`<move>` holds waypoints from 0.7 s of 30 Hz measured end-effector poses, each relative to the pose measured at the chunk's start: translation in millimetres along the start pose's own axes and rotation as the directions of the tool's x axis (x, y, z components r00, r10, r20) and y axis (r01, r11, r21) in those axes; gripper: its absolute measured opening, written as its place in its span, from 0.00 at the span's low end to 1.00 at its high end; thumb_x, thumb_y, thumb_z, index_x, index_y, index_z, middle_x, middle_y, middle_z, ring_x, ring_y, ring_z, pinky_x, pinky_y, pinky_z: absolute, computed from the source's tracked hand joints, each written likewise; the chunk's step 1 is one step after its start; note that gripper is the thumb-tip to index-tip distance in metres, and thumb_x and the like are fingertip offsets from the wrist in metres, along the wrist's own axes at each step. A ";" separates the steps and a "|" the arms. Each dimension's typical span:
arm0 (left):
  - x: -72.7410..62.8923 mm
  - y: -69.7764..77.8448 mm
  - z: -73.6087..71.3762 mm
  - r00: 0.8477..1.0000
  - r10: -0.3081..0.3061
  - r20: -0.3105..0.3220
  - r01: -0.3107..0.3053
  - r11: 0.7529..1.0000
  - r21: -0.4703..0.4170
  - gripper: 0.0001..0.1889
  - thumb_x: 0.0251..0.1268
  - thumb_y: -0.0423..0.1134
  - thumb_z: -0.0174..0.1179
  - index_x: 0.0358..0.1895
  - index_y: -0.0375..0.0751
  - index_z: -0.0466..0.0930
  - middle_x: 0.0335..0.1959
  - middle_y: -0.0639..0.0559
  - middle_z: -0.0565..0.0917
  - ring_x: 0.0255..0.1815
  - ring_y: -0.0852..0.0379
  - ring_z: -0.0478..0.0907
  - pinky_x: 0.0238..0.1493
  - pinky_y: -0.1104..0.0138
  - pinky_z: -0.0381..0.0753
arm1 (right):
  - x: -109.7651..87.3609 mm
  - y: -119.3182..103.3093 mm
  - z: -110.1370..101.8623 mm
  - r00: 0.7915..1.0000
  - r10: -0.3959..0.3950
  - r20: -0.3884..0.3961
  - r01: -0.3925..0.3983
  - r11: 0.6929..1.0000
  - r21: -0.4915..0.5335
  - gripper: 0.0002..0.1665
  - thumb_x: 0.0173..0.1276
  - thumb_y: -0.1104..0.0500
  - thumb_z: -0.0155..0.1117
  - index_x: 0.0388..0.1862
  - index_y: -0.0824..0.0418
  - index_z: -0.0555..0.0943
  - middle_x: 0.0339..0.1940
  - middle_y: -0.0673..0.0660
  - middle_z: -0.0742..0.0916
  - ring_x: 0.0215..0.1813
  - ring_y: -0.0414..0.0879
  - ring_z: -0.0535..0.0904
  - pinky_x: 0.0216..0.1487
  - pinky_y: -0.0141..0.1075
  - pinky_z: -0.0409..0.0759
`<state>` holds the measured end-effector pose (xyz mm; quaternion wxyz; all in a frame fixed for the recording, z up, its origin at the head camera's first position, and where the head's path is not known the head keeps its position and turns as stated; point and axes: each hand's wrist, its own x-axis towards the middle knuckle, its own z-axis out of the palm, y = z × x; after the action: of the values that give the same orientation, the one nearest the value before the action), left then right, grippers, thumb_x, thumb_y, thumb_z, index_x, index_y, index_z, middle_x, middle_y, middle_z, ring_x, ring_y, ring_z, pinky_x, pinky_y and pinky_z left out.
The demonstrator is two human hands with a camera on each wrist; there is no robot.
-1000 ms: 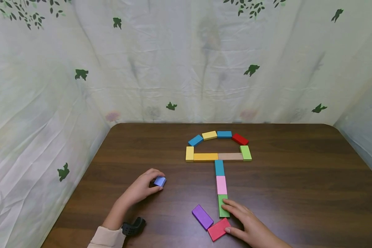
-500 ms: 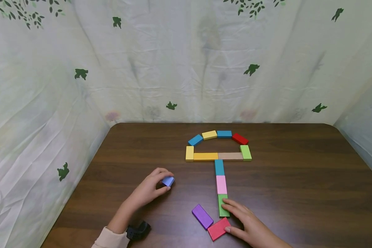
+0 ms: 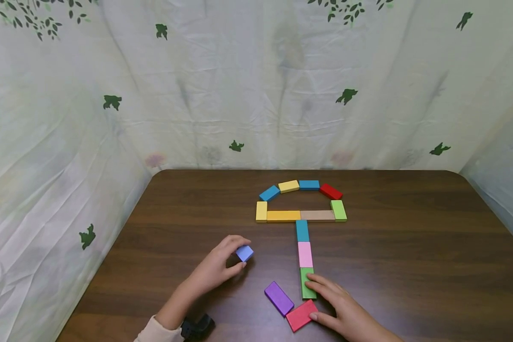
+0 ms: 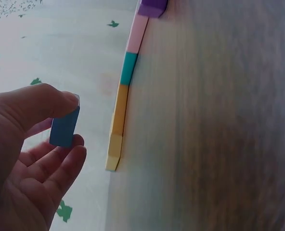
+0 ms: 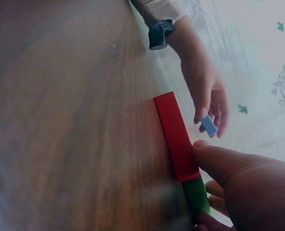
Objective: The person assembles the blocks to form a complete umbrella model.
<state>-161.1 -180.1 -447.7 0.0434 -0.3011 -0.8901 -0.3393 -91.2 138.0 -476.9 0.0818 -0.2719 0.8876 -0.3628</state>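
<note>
My left hand pinches a small light-blue block between thumb and fingers, left of the column of blocks. In the left wrist view the block is held off the table. My right hand lies low at the column's near end. Its fingertips rest on the green block, while the thumb touches the red block. The slanted red block meets a slanted purple block on its left. Above the green one stand a pink block and a teal block in line.
Beyond the column, blocks form a closed outline. Its base has an orange block and a tan block; a bright red block sits upper right. The brown table ends at a leaf-print curtain. My left wrist wears a black device.
My left hand has moved to the right with the light-blue block, closer to the column. My right hand and the laid blocks have stayed where they were.
</note>
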 end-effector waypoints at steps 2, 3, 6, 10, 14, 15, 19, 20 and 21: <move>0.0 2.3 1.8 1.000 0.004 0.011 -0.004 1.000 -0.005 0.23 0.52 0.33 0.63 0.54 0.39 0.72 0.51 0.53 0.70 0.47 0.59 0.70 0.45 0.66 0.73 | 0.2 -0.6 -0.7 1.000 0.011 0.014 -0.012 1.000 0.009 0.36 0.60 0.36 0.54 0.63 0.51 0.67 0.65 0.48 0.66 0.62 0.50 0.63 0.52 0.55 0.67; 0.1 3.7 2.5 1.000 0.006 0.015 -0.005 1.000 -0.006 0.23 0.53 0.33 0.63 0.55 0.40 0.72 0.51 0.53 0.70 0.47 0.59 0.70 0.46 0.66 0.73 | 0.4 -0.8 -1.1 1.000 0.017 0.022 -0.017 1.000 0.013 0.36 0.60 0.36 0.53 0.63 0.51 0.67 0.65 0.49 0.66 0.62 0.50 0.63 0.52 0.55 0.67; 0.3 7.2 4.8 1.000 0.014 0.027 -0.014 1.000 -0.010 0.25 0.52 0.33 0.63 0.57 0.40 0.70 0.52 0.53 0.71 0.47 0.60 0.70 0.46 0.66 0.73 | 0.5 -1.3 -1.8 0.999 0.024 0.033 -0.024 1.000 0.018 0.36 0.59 0.36 0.53 0.63 0.51 0.67 0.65 0.49 0.66 0.62 0.51 0.62 0.52 0.55 0.67; 0.5 11.4 7.9 0.999 0.005 0.037 -0.004 1.000 -0.029 0.28 0.52 0.33 0.63 0.59 0.39 0.68 0.52 0.53 0.71 0.45 0.61 0.71 0.45 0.66 0.74 | 0.4 -1.4 -1.5 1.000 0.014 0.022 -0.014 1.000 0.010 0.36 0.60 0.37 0.54 0.63 0.52 0.67 0.65 0.49 0.66 0.62 0.51 0.63 0.52 0.54 0.67; 0.7 13.6 11.2 0.999 0.007 0.047 -0.005 0.998 -0.061 0.26 0.52 0.33 0.63 0.56 0.39 0.69 0.52 0.53 0.71 0.44 0.61 0.71 0.44 0.66 0.74 | 0.5 -1.5 -1.6 1.000 0.013 0.021 -0.013 1.000 0.008 0.36 0.60 0.37 0.54 0.63 0.52 0.67 0.65 0.49 0.66 0.62 0.51 0.63 0.52 0.55 0.67; 0.6 13.6 12.5 0.999 0.015 0.051 -0.012 0.998 -0.064 0.25 0.52 0.33 0.63 0.56 0.39 0.69 0.51 0.54 0.71 0.44 0.61 0.71 0.45 0.66 0.74 | 0.6 -1.5 -1.7 1.000 0.016 0.025 -0.016 1.000 0.009 0.36 0.60 0.36 0.54 0.63 0.53 0.67 0.65 0.50 0.66 0.62 0.51 0.63 0.52 0.55 0.67; -0.8 12.9 17.4 0.997 0.032 0.070 -0.027 0.997 -0.073 0.23 0.53 0.33 0.63 0.55 0.39 0.70 0.51 0.55 0.70 0.48 0.61 0.70 0.48 0.66 0.72 | 1.5 -2.5 -3.0 0.997 0.047 0.056 -0.048 0.999 0.015 0.38 0.59 0.35 0.53 0.63 0.53 0.67 0.65 0.51 0.66 0.62 0.52 0.63 0.52 0.56 0.66; -1.1 12.9 18.5 0.997 0.030 0.077 -0.024 0.997 -0.074 0.23 0.53 0.33 0.63 0.55 0.40 0.70 0.51 0.56 0.70 0.48 0.61 0.69 0.49 0.66 0.72 | 1.6 -2.8 -3.3 0.997 0.054 0.062 -0.055 0.998 0.017 0.38 0.59 0.35 0.53 0.63 0.53 0.67 0.65 0.51 0.66 0.62 0.52 0.63 0.52 0.56 0.66; -1.5 12.9 19.5 0.996 0.026 0.084 -0.020 0.997 -0.074 0.23 0.53 0.33 0.62 0.55 0.40 0.71 0.51 0.56 0.70 0.49 0.61 0.69 0.49 0.66 0.71 | 1.8 -2.9 -3.6 0.996 0.059 0.066 -0.061 0.998 0.018 0.38 0.59 0.34 0.53 0.63 0.53 0.67 0.65 0.52 0.66 0.62 0.52 0.63 0.52 0.56 0.66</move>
<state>-150.1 -160.9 -455.6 -0.0014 -0.3269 -0.8746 -0.3581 -92.7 137.5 -472.2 0.1245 -0.2560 0.8884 -0.3601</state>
